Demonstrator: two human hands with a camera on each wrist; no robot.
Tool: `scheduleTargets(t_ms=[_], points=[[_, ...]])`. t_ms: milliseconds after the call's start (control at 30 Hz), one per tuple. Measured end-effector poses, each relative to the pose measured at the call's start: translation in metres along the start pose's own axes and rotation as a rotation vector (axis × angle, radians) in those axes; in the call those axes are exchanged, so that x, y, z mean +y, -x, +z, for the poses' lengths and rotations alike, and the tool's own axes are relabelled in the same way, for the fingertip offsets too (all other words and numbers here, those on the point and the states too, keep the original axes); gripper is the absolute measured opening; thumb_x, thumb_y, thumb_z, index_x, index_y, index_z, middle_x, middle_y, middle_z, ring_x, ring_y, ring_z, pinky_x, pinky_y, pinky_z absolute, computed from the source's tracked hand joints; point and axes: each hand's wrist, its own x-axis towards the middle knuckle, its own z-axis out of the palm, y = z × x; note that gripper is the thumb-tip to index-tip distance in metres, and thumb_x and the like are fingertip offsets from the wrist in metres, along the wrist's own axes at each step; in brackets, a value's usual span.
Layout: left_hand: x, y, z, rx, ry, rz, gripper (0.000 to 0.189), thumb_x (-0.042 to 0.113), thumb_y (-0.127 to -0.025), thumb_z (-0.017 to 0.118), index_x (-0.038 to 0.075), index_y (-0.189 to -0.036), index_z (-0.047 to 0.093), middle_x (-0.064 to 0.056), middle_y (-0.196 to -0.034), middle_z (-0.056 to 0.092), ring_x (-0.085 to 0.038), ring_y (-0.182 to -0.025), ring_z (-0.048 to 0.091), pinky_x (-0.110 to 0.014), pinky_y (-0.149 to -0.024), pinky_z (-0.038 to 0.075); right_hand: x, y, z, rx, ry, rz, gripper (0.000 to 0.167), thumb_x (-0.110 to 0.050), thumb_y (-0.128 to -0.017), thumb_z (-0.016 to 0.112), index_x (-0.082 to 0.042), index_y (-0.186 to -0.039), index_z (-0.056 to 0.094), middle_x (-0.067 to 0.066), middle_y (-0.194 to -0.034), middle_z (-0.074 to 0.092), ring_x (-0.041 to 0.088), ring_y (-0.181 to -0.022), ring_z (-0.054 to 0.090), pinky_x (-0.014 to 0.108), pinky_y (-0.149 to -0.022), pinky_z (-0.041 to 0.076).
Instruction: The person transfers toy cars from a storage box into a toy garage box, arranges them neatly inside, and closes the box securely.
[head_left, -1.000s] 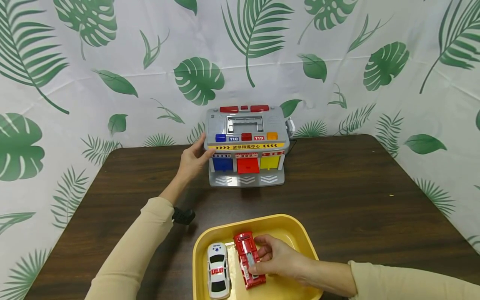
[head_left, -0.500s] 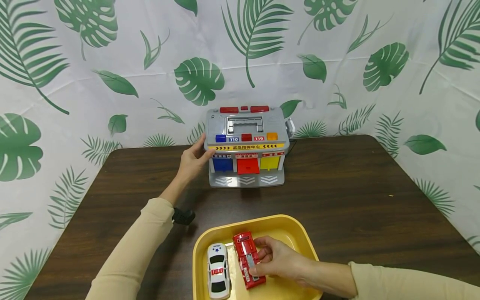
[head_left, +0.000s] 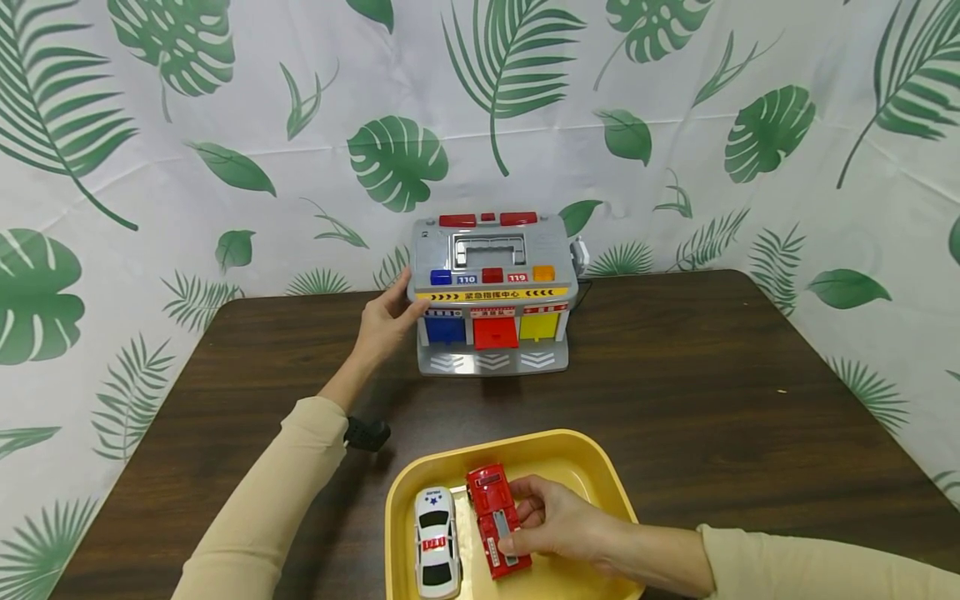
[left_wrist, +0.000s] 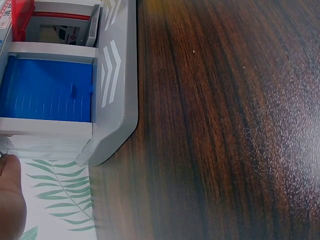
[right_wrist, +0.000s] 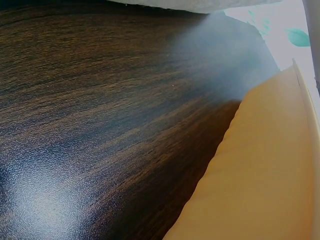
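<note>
In the head view my left hand (head_left: 381, 327) grips the left edge of a grey toy garage (head_left: 551, 243), thumb at the front corner and fingers along the side. The garage has a blue door (head_left: 446, 328), a red door (head_left: 496, 332) tilted outward, and a yellow door (head_left: 540, 325). Behind the red door, the left wrist view shows part of a white toy vehicle (left_wrist: 71, 35). My right hand (head_left: 558, 518) pinches a red toy fire truck (head_left: 492, 492) inside the yellow tray (head_left: 420, 463). A white toy police car (head_left: 435, 542) lies to the truck's left.
The dark wooden table (head_left: 675, 400) bears the garage at the back and the tray at the front edge. A white leaf-print cloth (head_left: 525, 108) hangs close behind. A grey piece (head_left: 580, 255) sticks out from the garage's right side.
</note>
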Motion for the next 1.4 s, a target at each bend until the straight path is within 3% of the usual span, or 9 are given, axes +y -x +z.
scheduleTargets(t_ms=[333, 433, 633, 733, 1000, 1267, 1400], points=[[-0.03, -0.011, 0.0, 0.017, 0.023, 0.056, 0.062, 0.011, -0.09, 0.062, 0.005, -0.144, 0.032, -0.01, -0.147, 0.036, -0.026, -0.12, 0.051, -0.01, -0.086, 0.046, -0.001, 0.001, -0.001, -0.01, -0.013, 0.015, 0.062, -0.008, -0.075, 0.078, 0.013, -0.123, 0.045, 0.009, -0.092, 0.052, 0.018, -0.082, 0.049, 0.023, -0.072, 0.045], [-0.029, -0.01, 0.0, 0.021, 0.031, 0.055, 0.062, 0.011, -0.09, 0.063, 0.004, -0.144, 0.033, -0.01, -0.147, 0.036, -0.026, -0.12, 0.051, -0.009, -0.085, 0.046, -0.001, 0.001, -0.001, -0.006, -0.005, 0.012, 0.062, -0.008, -0.075, 0.078, 0.012, -0.123, 0.045, 0.009, -0.092, 0.052, 0.018, -0.082, 0.049, 0.023, -0.072, 0.045], [-0.007, -0.003, 0.0, 0.014, 0.044, 0.034, 0.061, 0.005, -0.09, 0.062, -0.003, -0.142, 0.031, -0.015, -0.147, 0.033, -0.032, -0.122, 0.049, -0.009, -0.084, 0.047, -0.001, 0.001, 0.0, 0.002, 0.003, 0.016, 0.06, -0.007, -0.075, 0.078, 0.01, -0.122, 0.046, 0.008, -0.092, 0.051, 0.018, -0.082, 0.048, 0.024, -0.073, 0.044], [-0.004, -0.002, 0.001, 0.014, 0.038, 0.033, 0.061, 0.005, -0.09, 0.062, -0.003, -0.142, 0.031, -0.016, -0.146, 0.035, -0.032, -0.122, 0.049, -0.009, -0.084, 0.046, -0.002, 0.002, 0.0, 0.002, 0.001, 0.019, 0.059, -0.007, -0.075, 0.078, 0.009, -0.122, 0.046, 0.008, -0.091, 0.051, 0.018, -0.082, 0.047, 0.024, -0.073, 0.044], [-0.029, -0.01, 0.0, 0.025, 0.038, 0.06, 0.061, 0.01, -0.09, 0.062, 0.004, -0.143, 0.033, -0.012, -0.145, 0.039, -0.026, -0.119, 0.052, -0.008, -0.085, 0.046, -0.003, 0.002, -0.001, 0.006, 0.005, 0.016, 0.06, -0.007, -0.075, 0.078, 0.009, -0.122, 0.045, 0.008, -0.092, 0.051, 0.018, -0.082, 0.048, 0.024, -0.073, 0.044], [-0.032, -0.011, 0.001, 0.032, 0.058, 0.069, 0.061, 0.009, -0.089, 0.064, 0.004, -0.143, 0.035, -0.012, -0.145, 0.04, -0.026, -0.118, 0.052, -0.009, -0.086, 0.047, -0.004, 0.003, -0.001, -0.001, -0.017, 0.03, 0.06, -0.007, -0.076, 0.078, 0.008, -0.123, 0.045, 0.008, -0.092, 0.052, 0.018, -0.08, 0.049, 0.025, -0.067, 0.048], [-0.029, -0.01, 0.0, 0.029, 0.056, 0.053, 0.061, 0.009, -0.089, 0.063, 0.004, -0.143, 0.034, -0.011, -0.145, 0.04, -0.026, -0.118, 0.052, -0.008, -0.085, 0.046, -0.004, 0.003, -0.001, -0.001, -0.016, 0.019, 0.06, -0.008, -0.076, 0.078, 0.008, -0.123, 0.045, 0.008, -0.092, 0.052, 0.018, -0.081, 0.049, 0.024, -0.069, 0.047]])
